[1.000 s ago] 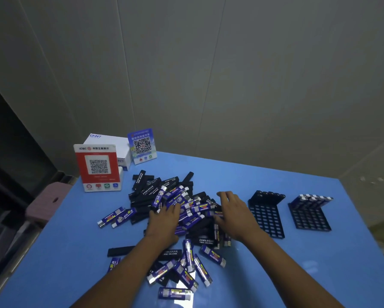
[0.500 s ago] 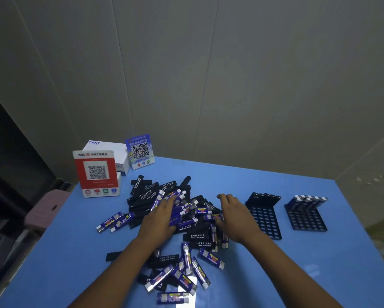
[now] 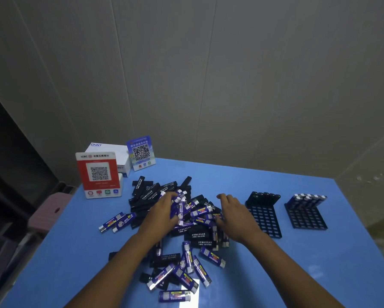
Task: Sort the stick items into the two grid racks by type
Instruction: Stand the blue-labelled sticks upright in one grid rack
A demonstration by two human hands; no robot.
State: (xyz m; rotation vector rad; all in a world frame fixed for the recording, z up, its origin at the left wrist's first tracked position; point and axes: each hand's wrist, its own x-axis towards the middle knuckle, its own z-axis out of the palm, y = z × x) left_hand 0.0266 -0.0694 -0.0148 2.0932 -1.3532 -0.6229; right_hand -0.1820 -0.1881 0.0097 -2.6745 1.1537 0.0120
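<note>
A mixed heap of black stick items [image 3: 151, 192] and purple-labelled stick items [image 3: 203, 212] lies in the middle of the blue table [image 3: 64, 263]. My left hand [image 3: 162, 214] rests on the heap with its fingers curled around some purple sticks. My right hand [image 3: 233, 212] lies flat on the heap's right side, fingers spread, holding nothing. To the right stand two black grid racks: the near one [image 3: 264, 215] has black sticks in its back row, the far one [image 3: 305, 213] has purple sticks in its back row.
A red QR-code stand [image 3: 98, 174], a white box [image 3: 109, 152] and a blue QR-code stand [image 3: 141, 153] sit at the table's back left. A pink stool [image 3: 50, 210] stands beside the left edge. Loose sticks [image 3: 115, 222] lie left of the heap and toward me.
My left hand has slid a little farther into the heap and curled onto purple sticks. My right hand has stayed on the heap's right side. The view has tilted slightly.
</note>
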